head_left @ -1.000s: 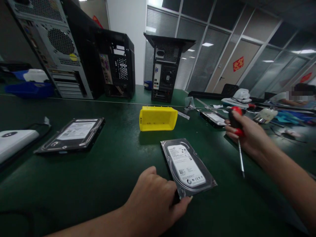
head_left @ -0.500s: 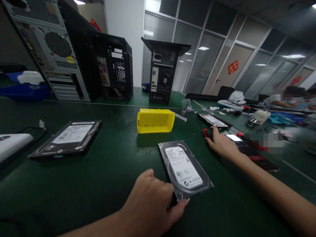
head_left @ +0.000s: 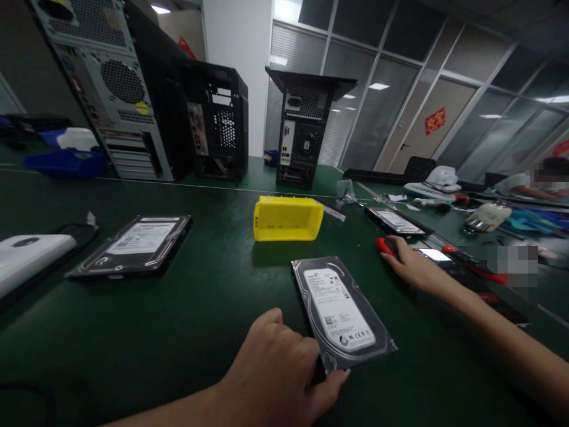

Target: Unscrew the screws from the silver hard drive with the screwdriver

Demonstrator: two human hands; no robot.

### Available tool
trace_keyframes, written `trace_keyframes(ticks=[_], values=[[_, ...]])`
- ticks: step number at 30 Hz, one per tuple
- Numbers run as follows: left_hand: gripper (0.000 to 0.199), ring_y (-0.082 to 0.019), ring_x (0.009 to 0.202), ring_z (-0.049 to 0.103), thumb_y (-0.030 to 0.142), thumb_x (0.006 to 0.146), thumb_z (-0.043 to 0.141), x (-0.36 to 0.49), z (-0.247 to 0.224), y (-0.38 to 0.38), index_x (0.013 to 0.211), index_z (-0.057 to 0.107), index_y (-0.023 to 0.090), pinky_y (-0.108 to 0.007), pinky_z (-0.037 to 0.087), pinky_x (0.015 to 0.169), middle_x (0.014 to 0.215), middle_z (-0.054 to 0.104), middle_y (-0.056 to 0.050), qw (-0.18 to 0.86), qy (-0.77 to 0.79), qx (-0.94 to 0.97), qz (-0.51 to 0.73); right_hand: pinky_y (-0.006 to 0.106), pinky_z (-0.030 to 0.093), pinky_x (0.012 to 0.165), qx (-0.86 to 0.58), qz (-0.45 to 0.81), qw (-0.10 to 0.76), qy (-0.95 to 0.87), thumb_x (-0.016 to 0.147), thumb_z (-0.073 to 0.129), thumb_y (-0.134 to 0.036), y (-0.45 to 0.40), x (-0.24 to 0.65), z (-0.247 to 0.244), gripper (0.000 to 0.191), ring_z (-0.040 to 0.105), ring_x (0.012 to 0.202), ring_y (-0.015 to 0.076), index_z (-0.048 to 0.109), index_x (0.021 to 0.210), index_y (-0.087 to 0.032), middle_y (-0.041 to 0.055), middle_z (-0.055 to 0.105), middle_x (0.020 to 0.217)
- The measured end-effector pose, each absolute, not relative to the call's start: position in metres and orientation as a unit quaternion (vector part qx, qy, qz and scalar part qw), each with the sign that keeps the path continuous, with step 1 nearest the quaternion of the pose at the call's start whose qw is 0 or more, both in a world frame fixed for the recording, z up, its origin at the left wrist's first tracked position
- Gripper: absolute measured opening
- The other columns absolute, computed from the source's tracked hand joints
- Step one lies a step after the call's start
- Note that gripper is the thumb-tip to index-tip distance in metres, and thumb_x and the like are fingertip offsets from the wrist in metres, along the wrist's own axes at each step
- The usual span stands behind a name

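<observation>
My left hand (head_left: pixel 278 367) is closed on the near left corner of a hard drive (head_left: pixel 340 311), thumb at its front edge and fingers along its left side. The drive has its white label facing up. Further right, the fingers of my right hand (head_left: pixel 415 264) are wrapped round a screwdriver (head_left: pixel 384 246) with a red and black handle; its shaft is hidden. A dark phone (head_left: pixel 502 302) with a lit patch on its screen lies under and beside my right forearm.
A yellow bin (head_left: pixel 288 219) lies behind the drive. Other hard drives sit at the left (head_left: pixel 137 243) and far right (head_left: pixel 395 221). Another screwdriver (head_left: pixel 478 264) lies by the phone. Computer cases (head_left: pixel 304 130) stand at the back. A white device (head_left: pixel 35 261) is leftmost. A person sits far right.
The view has turned slightly left, so most things appear further right. Both hands keep their holds; the drive and the screwdriver show no clear movement on the table.
</observation>
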State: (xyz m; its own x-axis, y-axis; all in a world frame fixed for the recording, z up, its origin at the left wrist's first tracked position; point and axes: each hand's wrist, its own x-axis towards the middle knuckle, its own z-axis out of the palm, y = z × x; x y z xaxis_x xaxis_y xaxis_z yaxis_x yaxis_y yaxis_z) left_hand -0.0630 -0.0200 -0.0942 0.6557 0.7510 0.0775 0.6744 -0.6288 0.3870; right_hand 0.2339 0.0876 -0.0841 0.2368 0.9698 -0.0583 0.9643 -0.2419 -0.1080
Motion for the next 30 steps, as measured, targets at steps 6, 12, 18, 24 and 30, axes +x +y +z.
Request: trace_keyframes(ticks=[6,12,18,24,30], values=[[0.034,-0.011,0.045,0.05,0.038,0.084,0.051,-0.062,-0.093,-0.021,0.06,0.06,0.017,-0.031,0.031,0.062,0.053,0.062,0.003,0.17,0.4,0.894,0.108,0.023,0.048,0.046,-0.782,0.133,0.038,-0.607,0.09,0.028,-0.048,0.079,0.237,-0.078,0.054,0.06,0.048,0.0155,0.019,0.136,-0.021,0.0028,0.059,0.062],[0.033,-0.012,0.045,0.05,0.038,0.083,0.053,-0.062,-0.093,-0.021,0.057,0.059,0.018,-0.031,0.031,0.061,0.051,0.061,0.003,0.168,0.401,0.894,0.111,0.034,0.048,0.066,-0.771,0.027,0.004,-0.636,0.089,0.029,-0.045,0.079,0.23,-0.082,0.05,0.063,0.064,0.0223,0.03,0.131,-0.018,0.0103,0.06,0.076],[0.034,-0.011,0.045,0.05,0.038,0.084,0.052,-0.063,-0.093,-0.022,0.057,0.059,0.017,-0.03,0.03,0.061,0.051,0.061,0.003,0.164,0.401,0.892,0.128,0.039,0.045,0.071,-0.763,-0.049,-0.032,-0.643,0.088,0.027,-0.047,0.081,0.232,-0.09,0.051,0.062,0.075,0.0283,0.032,0.13,-0.018,0.0145,0.06,0.082],[0.035,-0.011,0.043,0.047,0.04,0.082,0.054,-0.063,-0.094,-0.021,0.056,0.058,0.017,-0.03,0.029,0.06,0.049,0.06,0.004,0.159,0.394,0.896,0.13,0.037,0.045,0.069,-0.762,-0.067,-0.043,-0.643,0.088,0.025,-0.048,0.081,0.232,-0.092,0.051,0.062,0.073,0.0273,0.031,0.13,-0.018,0.0134,0.06,0.08],[0.035,-0.011,0.044,0.048,0.039,0.083,0.053,-0.063,-0.094,-0.021,0.057,0.058,0.017,-0.03,0.03,0.06,0.05,0.06,0.004,0.163,0.397,0.894,0.125,0.036,0.045,0.069,-0.76,-0.076,-0.047,-0.644,0.088,0.025,-0.048,0.08,0.231,-0.093,0.053,0.063,0.074,0.027,0.029,0.132,-0.019,0.0135,0.061,0.08]])
